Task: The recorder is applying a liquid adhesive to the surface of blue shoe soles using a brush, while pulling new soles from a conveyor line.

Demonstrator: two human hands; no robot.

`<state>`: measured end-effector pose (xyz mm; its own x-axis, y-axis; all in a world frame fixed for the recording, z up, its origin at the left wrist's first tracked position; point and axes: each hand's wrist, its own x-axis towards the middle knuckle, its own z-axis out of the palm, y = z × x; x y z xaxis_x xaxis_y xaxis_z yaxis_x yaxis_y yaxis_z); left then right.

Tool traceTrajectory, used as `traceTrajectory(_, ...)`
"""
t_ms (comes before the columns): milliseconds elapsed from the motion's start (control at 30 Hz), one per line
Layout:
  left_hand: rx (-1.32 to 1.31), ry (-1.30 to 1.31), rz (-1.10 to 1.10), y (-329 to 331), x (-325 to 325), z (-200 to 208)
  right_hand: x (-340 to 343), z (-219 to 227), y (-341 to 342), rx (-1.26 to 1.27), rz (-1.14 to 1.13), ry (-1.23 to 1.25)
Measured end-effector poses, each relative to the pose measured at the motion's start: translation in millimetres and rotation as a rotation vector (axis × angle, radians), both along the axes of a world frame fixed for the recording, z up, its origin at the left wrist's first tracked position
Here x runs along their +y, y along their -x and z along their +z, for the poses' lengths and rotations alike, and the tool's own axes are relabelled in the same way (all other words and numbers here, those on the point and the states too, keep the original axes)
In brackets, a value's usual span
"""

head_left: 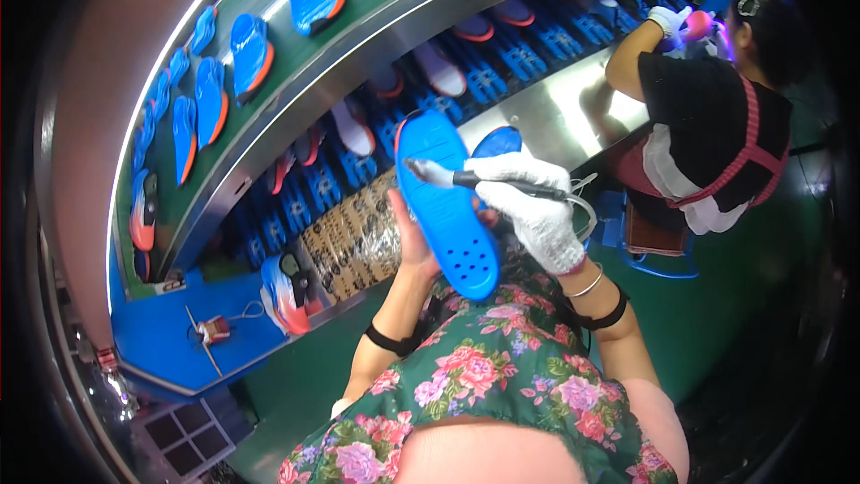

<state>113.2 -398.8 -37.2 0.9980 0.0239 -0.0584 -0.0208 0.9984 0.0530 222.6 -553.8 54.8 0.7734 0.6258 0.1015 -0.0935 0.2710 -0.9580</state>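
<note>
A long blue shoe sole (436, 161), dotted with small round holes at its wide near end, is held up in front of me, tilted. Round it from beneath goes my bare left hand (414, 237), closed on it, with fingertips showing at its right edge. My right hand (537, 211), in a white knitted glove, grips a brush (466, 179) with a dark handle and a pale, dark-tipped head. The brush head lies over the upper part of the sole. A thin white tube (587, 206) loops beside the glove. Behind that glove shows another blue sole (498, 142).
Several blue soles with orange rims (253, 54) lie on a green belt (349, 63) at the upper left. Below it, a rack (322, 184) carries more shoe parts. A blue side table (170, 327) stands at left. At right, a co-worker (717, 116) sits on a stool (658, 229).
</note>
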Motion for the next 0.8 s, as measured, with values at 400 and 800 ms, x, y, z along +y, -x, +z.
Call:
traceTrajectory(400, 0.397, -0.447, 0.302, -10.9, -18.1, 21.7, 34.5, 9.0, -25.2, -0.806, -0.213, 0.035)
traceTrajectory(800, 0.403, -0.554, 0.242, -21.2, -17.1, 6.2, 34.0, 8.3, -22.0, -0.809, -0.206, 0.002)
